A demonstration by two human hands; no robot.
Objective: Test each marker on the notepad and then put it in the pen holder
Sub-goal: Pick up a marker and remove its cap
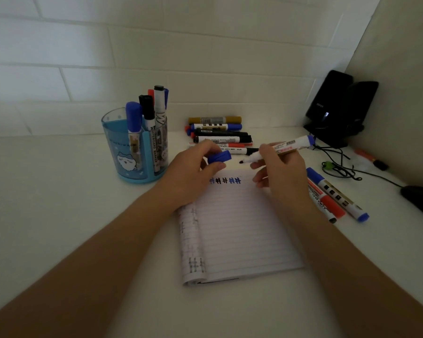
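A lined notepad [239,230] lies open on the white desk, with several blue and black hash marks [225,181] along its top line. My right hand [279,167] grips an uncapped blue marker [283,148], its tip pointing left just above the pad's top edge. My left hand [193,172] pinches the marker's blue cap [219,156] a short way left of the tip. A blue translucent pen holder [134,147] stands at the left with several markers upright in it.
A pile of capped markers [217,132] lies behind the pad. Two more markers, blue [337,194] and red [326,203], lie right of it. A black stand with phones [337,108], cables [340,167] and an orange highlighter [371,159] fill the right corner. A dark mouse [420,198] sits at the right edge.
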